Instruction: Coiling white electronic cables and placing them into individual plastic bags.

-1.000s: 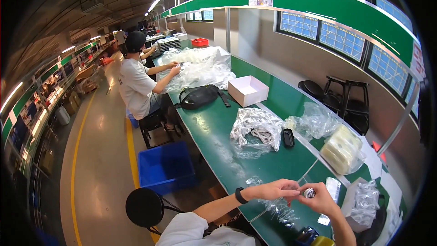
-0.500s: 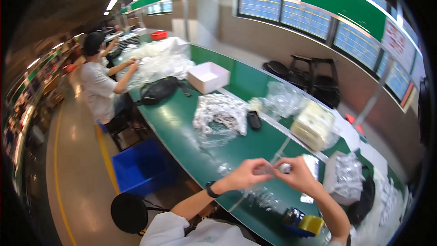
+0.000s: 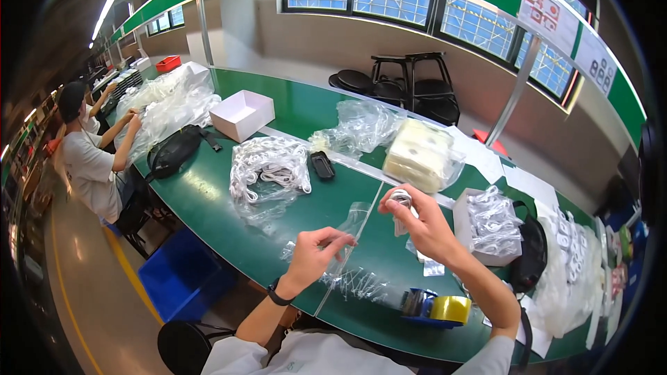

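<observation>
My left hand (image 3: 311, 258) pinches a small clear plastic bag (image 3: 356, 218) that stands up from the fingertips. To its right and a little farther off, my right hand (image 3: 429, 228) closes round a coiled white cable (image 3: 401, 203). The two hands are apart. Below them on the green table (image 3: 267, 253) lies a scatter of thin clear strips or ties (image 3: 358, 285), too fine to make out. A tangled heap of white cables (image 3: 267, 167) sits to the left on plastic film. Right of my hands stands a white box (image 3: 464, 226) filled with bagged white cables (image 3: 493, 219).
A tape dispenser with a yellow roll (image 3: 450, 310) is near the front edge. Behind lie a stack of cream-coloured bags (image 3: 419, 155), a black case (image 3: 322, 164) and a white box (image 3: 242, 114). A co-worker (image 3: 94, 156) sits at left, beyond a blue bin (image 3: 182, 271).
My hands, formerly together, have moved apart: the left holds the clear bag, the right has gone farther away with the coiled cable. The view has turned to the right.
</observation>
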Action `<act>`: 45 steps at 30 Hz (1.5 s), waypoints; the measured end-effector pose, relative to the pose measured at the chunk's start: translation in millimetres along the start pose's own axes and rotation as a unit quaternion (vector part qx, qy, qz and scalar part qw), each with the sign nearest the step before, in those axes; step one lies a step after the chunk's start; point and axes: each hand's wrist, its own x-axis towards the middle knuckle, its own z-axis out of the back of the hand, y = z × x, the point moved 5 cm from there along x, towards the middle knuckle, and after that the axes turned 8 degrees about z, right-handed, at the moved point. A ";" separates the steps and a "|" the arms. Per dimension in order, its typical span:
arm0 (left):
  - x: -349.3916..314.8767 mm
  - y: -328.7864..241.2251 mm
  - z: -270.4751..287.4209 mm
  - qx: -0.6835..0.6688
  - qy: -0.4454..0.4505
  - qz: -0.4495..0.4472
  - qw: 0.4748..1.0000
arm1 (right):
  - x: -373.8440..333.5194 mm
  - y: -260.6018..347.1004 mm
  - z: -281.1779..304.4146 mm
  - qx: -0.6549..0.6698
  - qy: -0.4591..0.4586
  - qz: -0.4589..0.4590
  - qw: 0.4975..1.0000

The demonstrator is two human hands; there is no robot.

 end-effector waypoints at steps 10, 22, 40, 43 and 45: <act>-9.6 -1.3 0.3 0.065 0.006 -0.048 0.997 | 8.3 19.8 -0.2 0.106 -0.083 0.095 0.986; -15.3 -7.8 7.3 0.193 -0.078 -0.113 0.972 | 14.2 6.0 -17.2 0.082 -0.078 -0.009 0.994; -22.1 -12.2 13.7 0.168 -0.120 -0.116 0.972 | 29.1 -20.2 -40.5 0.150 -0.019 -0.042 0.988; -20.6 -6.8 13.8 0.154 -0.137 -0.122 0.971 | 26.2 -26.8 -44.2 0.139 -0.017 -0.037 0.989; -18.8 -5.3 12.0 0.149 -0.154 -0.141 0.966 | 23.2 -28.4 -47.7 0.131 -0.021 -0.029 0.991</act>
